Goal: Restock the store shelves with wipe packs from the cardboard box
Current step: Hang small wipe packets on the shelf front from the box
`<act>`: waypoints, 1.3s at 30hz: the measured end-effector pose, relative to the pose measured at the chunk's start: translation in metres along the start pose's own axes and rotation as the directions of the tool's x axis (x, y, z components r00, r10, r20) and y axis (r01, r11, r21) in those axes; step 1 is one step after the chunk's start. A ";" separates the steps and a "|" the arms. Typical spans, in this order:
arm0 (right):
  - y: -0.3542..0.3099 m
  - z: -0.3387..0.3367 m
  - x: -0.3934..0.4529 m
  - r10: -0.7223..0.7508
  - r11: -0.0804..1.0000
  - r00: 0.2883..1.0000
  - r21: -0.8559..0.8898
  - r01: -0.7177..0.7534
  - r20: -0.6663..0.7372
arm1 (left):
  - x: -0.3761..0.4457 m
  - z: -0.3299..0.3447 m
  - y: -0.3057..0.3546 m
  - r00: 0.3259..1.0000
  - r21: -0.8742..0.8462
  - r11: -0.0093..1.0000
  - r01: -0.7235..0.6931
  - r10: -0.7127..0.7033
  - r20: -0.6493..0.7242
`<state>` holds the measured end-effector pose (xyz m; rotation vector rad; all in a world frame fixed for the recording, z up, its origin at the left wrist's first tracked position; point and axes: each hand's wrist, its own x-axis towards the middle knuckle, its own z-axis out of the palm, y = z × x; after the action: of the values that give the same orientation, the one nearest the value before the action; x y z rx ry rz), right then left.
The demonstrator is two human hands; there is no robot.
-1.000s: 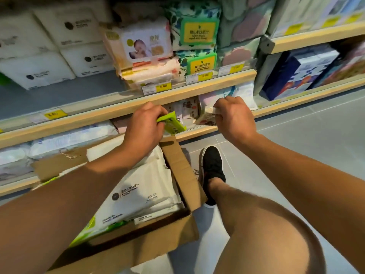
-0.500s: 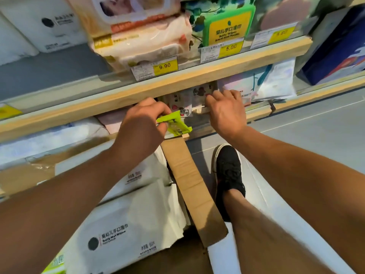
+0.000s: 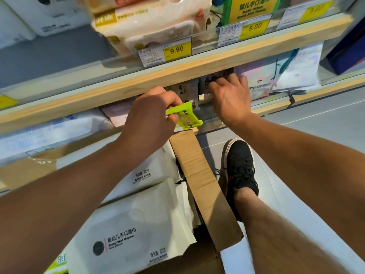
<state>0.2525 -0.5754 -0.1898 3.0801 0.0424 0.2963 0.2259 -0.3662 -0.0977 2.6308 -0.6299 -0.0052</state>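
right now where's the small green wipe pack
In the head view it is centre frame, pinched in the left hand: the small green wipe pack sits just above the cardboard box flap, before the lower shelf.

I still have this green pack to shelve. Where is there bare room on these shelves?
Bare grey shelf lies left of the peach wipe stack, beside the white packs. The lower shelf is crowded: the right hand works among small packs there, beside the green pack.

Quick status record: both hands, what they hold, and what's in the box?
left hand: grips a small green wipe pack in front of the lower shelf
right hand: reaching into the lower shelf, fingers on the small packs there
cardboard box: open, holds large white wipe packs
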 end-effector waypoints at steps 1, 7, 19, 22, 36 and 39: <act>0.000 0.000 0.000 0.004 1.000 1.000 -0.001 -0.004 0.002 | 0.000 0.000 0.000 1.000 0.000 1.000 0.000 0.000 -0.001; 0.003 -0.003 0.003 0.059 0.996 0.998 -0.065 -0.058 0.021 | 0.001 0.001 0.001 1.000 0.006 1.000 0.009 -0.009 -0.004; -0.008 0.006 -0.011 0.099 0.982 0.962 0.129 -0.135 0.253 | 0.000 0.005 0.001 0.999 0.059 0.998 -0.014 0.017 -0.047; -0.008 0.008 -0.017 0.095 0.973 0.945 0.171 -0.154 0.314 | -0.001 0.006 0.002 0.993 0.094 0.994 -0.061 0.070 -0.096; 0.021 -0.001 -0.079 0.091 0.955 0.962 0.250 -0.158 0.259 | 0.022 0.068 0.053 0.968 0.235 0.939 0.250 -0.236 -0.084; 0.019 0.004 -0.081 0.082 0.958 0.960 0.246 -0.150 0.268 | 0.034 0.078 0.040 0.964 0.234 0.936 0.262 -0.244 -0.104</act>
<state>0.1739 -0.5973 -0.2086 3.3645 -0.1207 -0.1161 0.2306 -0.4453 -0.1486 2.9193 -0.2759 0.0983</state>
